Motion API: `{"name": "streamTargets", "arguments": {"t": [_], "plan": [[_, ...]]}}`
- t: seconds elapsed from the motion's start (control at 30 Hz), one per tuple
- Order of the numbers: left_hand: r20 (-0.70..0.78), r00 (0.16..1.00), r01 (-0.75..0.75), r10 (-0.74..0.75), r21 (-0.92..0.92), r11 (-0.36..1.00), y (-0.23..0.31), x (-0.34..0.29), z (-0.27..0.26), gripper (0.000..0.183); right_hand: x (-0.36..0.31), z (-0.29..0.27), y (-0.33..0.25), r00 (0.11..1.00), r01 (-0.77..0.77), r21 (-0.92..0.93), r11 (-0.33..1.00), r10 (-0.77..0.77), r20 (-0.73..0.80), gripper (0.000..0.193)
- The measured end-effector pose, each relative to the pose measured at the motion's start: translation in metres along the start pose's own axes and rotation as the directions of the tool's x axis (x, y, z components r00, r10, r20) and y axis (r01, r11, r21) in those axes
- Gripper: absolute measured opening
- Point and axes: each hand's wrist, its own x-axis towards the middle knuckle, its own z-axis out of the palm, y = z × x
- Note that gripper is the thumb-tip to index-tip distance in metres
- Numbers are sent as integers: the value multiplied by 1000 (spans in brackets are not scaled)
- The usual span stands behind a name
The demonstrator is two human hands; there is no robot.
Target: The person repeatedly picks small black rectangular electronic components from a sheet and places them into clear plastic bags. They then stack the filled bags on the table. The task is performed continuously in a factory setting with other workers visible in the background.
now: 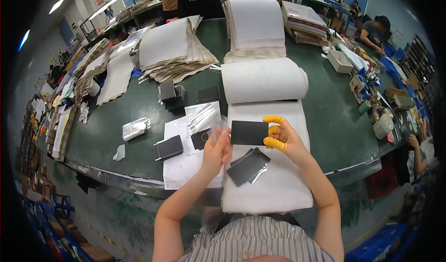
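Note:
My right hand (289, 142), with yellow finger cots on several fingers, grips a thin black rectangular plate (250, 132) by its right edge. Close to the plate's left edge, my left hand (216, 151) is closed on a clear plastic sleeve (216, 132), whose outline is faint. Below the hands, several dark plates (248, 167) in shiny clear film lie overlapping on a white padded sheet (274, 187). Left of my left hand, another dark piece (199, 139) and a stack of black plates (169, 147) rest on printed paper (179, 172).
A pile of clear sleeves (203, 117) lies on the paper, and a wrapped clear bundle (136, 129) sits farther left. Black stacks (171, 91) stand behind. A rolled white sheet (265, 80) crosses the green table (325, 122). Other people work around it.

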Motion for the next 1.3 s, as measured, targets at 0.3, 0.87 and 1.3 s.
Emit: {"name": "streamTargets", "arguments": {"t": [0.3, 0.87, 1.3], "plan": [[-68, 995, 76, -67, 144, 987, 8, -8, 5, 20, 11, -11, 18, 971, 231, -262, 937, -238, 5, 50], [9, 969, 246, -246, -95, 965, 7, -1, -6, 20, 8, -20, 16, 931, 108, 76, 991, -74, -358, 38], [16, 984, 166, -175, 255, 953, 5, -10, -9, 27, -5, 2, -4, 903, 166, -148, 975, -211, -373, 41]]}}
